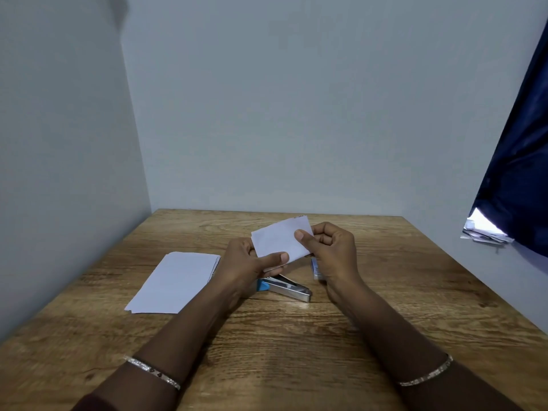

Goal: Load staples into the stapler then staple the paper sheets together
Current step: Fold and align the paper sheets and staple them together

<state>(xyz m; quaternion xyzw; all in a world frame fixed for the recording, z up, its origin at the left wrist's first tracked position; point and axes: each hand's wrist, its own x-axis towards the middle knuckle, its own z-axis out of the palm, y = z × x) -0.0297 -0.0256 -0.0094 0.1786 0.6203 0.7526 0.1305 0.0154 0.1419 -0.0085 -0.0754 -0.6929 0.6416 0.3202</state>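
Observation:
Both hands hold a small set of white paper sheets point(280, 240) above the wooden table point(385, 292). My left hand point(250, 266) pinches their lower left edge with the thumb on top. My right hand point(330, 250) grips their right edge. Under the hands a silver stapler with a blue end point(289, 287) lies on the table. A small blue and white staple box point(315, 268) sits just right of it, partly hidden by my right hand. A stack of white sheets point(175, 281) lies flat to the left.
Grey walls close the table at the back and left. A dark blue curtain point(516, 161) hangs at the right, with a bright gap at its lower edge. Both wrists wear thin bangles.

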